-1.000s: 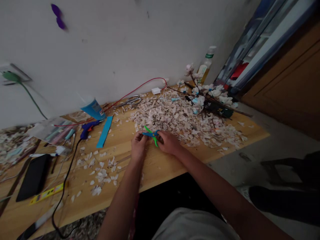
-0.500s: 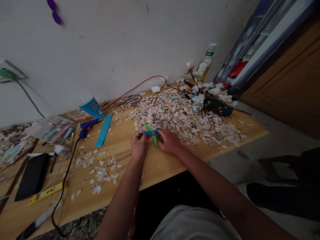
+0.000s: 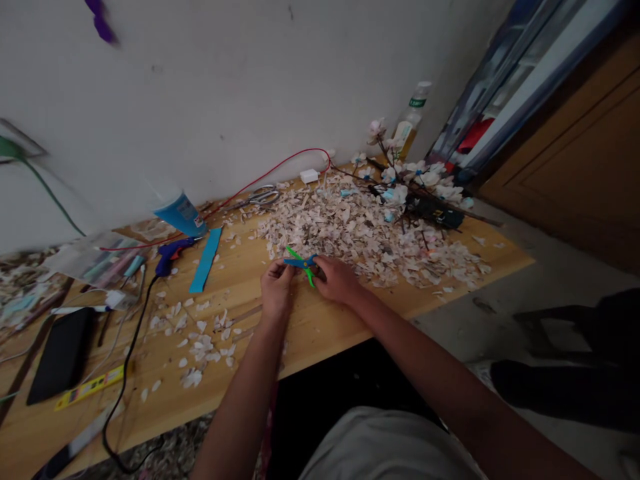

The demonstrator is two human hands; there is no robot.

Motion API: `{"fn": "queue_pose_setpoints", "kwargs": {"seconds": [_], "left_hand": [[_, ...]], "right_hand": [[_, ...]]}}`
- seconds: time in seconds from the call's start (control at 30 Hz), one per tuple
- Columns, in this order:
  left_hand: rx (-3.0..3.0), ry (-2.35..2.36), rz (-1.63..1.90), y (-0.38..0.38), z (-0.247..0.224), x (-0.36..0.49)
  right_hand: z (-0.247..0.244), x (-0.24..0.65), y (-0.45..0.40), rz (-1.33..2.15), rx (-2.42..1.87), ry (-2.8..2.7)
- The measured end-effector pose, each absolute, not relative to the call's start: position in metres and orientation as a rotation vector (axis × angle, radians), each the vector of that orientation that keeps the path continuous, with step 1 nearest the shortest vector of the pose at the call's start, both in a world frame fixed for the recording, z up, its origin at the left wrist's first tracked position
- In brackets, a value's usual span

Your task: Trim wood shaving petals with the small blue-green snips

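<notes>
- Gripping the green-and-blue scissors (image 3: 306, 263) by their handles, the right hand (image 3: 336, 280) has its fingers closed around them; the blades stand apart above the wooden table (image 3: 320, 337).
- Pinched together at the fingertips, the left hand (image 3: 276, 288) is just beside the tip of the blue blade; whether something lies between its fingers is too small to tell.
- Clock directions from here on are read from the green-and-blue scissors, with twelve towards the wall (image 3: 240, 80).
- At two o'clock, a broad heap of pale petals (image 3: 345, 223) spreads close by, with flowering branches (image 3: 397, 193) beyond it.
- At one o'clock, a bottle (image 3: 407, 123) with a white cap and some yellowish liquid stands behind the branches.
- At twelve, a small white block (image 3: 309, 176) is near the wall; at eleven, metal scissors (image 3: 265, 195) lie on the table.
- At ten, a blue tube (image 3: 183, 215) leans to one side.
- At nine, a flat blue strip (image 3: 205, 260) lies beside a blue glue gun (image 3: 170, 255).
- At eight, loose petals (image 3: 203, 348) are scattered, and farther off are a black phone (image 3: 61, 357) and a yellow strip (image 3: 91, 388).
</notes>
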State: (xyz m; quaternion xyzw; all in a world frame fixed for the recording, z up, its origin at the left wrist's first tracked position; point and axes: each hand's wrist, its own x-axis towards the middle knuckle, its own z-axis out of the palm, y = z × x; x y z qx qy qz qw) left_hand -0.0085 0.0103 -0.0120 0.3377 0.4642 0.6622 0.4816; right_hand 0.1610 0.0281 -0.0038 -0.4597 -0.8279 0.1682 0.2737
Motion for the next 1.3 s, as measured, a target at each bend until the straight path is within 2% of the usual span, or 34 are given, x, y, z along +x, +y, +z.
{"fn": "queue_pose_setpoints", "kwargs": {"seconds": [0.3,0.53,0.73,1.07,1.3], "left_hand": [[0.863,1.149,1.609,0.008,-0.005,-0.009],[1.077,1.264,1.538,0.003,0.018,-0.013],[1.24,1.383,1.502,0.004,0.018,-0.019],[0.861,1.041,1.459,0.007,0.004,-0.017],[1.136,1.161,1.476,0.009,0.009,-0.02]], "right_hand": [[-0.006,0.161,0.03,0.469,-1.24,-2.211],[-0.004,0.161,0.028,0.464,-1.224,-2.21],[-0.006,0.161,0.03,0.456,-1.237,-2.234],[-0.008,0.162,0.031,0.446,-1.241,-2.219],[-0.005,0.162,0.03,0.44,-1.237,-2.243]]}}
